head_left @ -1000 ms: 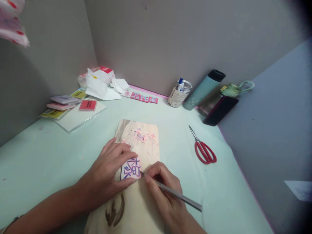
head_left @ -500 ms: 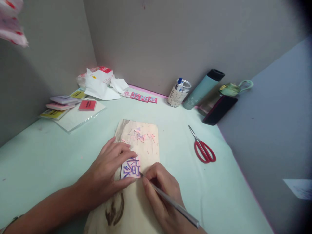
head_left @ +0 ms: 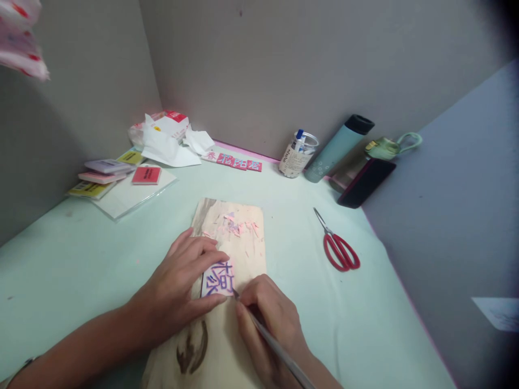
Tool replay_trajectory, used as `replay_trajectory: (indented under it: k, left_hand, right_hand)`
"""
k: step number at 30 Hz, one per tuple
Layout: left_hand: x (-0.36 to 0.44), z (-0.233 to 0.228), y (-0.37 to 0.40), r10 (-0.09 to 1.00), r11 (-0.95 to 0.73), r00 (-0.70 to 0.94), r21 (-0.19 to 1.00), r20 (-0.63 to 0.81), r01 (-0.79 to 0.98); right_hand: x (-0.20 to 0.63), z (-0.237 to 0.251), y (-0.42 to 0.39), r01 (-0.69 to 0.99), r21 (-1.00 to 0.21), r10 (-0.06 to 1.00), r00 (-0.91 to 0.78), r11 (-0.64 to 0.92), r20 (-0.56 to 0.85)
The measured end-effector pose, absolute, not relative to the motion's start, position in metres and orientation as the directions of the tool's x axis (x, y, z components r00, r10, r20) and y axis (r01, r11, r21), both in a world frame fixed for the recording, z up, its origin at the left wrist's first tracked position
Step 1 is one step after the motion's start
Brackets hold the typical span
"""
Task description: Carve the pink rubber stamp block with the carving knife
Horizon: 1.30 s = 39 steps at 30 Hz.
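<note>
My left hand pins a small pale rubber block between thumb and forefinger. On the block's face is a purple character with pinkish cut edges. My right hand grips a slim silver craft knife like a pen, its dark tip at the block's lower right corner. Under both lies a wooden board, lengthwise towards me. Pink and purplish shavings are scattered near the board's far end.
Red-handled scissors lie right of the board. Behind them stand a can of pens, a teal flask, a green-topped bottle and a dark phone. Several coloured blocks, tissues and carved tiles sit at back left.
The craft knife's handle has swung slightly down and steeper, its tip shifting a little lower at the block's corner. My left hand and the block stay nearly in place.
</note>
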<state>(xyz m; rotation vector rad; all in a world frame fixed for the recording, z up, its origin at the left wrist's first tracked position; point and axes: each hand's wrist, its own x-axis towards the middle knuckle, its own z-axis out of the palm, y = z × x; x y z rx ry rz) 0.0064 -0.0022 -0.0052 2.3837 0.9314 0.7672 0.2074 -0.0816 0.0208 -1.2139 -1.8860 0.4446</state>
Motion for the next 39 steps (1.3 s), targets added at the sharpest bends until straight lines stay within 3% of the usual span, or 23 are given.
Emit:
replay_trajectory:
  k: [22, 27, 30, 32, 35, 39]
  left_hand:
    - [0.008, -0.006, -0.003, 0.719, -0.670, 0.604, 0.573, 0.343, 0.472]
    - [0.006, -0.008, -0.002, 0.707, -0.678, 0.619, 0.576, 0.341, 0.457]
    - [0.006, -0.007, -0.001, 0.698, -0.685, 0.630, 0.572, 0.340, 0.450]
    - [0.006, -0.007, 0.000, 0.697, -0.687, 0.630, 0.569, 0.342, 0.451]
    - [0.006, -0.008, -0.001, 0.698, -0.688, 0.629, 0.566, 0.343, 0.455]
    - [0.006, -0.006, -0.003, 0.685, -0.704, 0.625, 0.559, 0.373, 0.438]
  right_hand:
    - [0.207, 0.016, -0.083, 0.599, -0.591, 0.826, -0.244, 0.541, 0.509]
    - [0.208, 0.012, -0.086, 0.640, -0.409, 0.729, -0.376, 0.650, 0.572]
    - [0.214, 0.017, -0.084, 0.681, -0.249, 0.691, -0.512, 0.689, 0.510]
    - [0.219, 0.019, -0.080, 0.723, -0.208, 0.715, -0.515, 0.659, 0.473]
    - [0.227, 0.020, -0.076, 0.763, -0.323, 0.782, -0.358, 0.560, 0.510]
    - [0.231, 0.021, -0.078, 0.652, -0.654, 0.892, -0.077, 0.384, 0.446]
